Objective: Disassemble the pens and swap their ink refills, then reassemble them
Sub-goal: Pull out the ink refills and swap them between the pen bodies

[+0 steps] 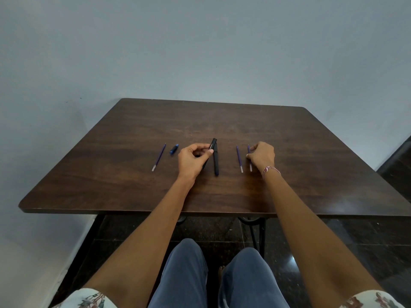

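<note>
My left hand (193, 160) is closed around a black pen barrel (212, 145) whose far end sticks out past my fingers. A second black pen (216, 162) lies flat on the table just right of it. My right hand (262, 157) pinches a thin purple ink refill (249, 152) that still rests on the table. Another purple refill (239, 159) lies between that hand and the black pen. A third purple refill (159, 157) lies at the far left, with a small blue-and-black pen part (174, 149) beside it.
The brown wooden table (222, 196) stands against a pale wall, its near edge above my knees. A red-and-white thread band circles my right wrist (270, 170). Dark tiled floor and metal table legs show below the edge.
</note>
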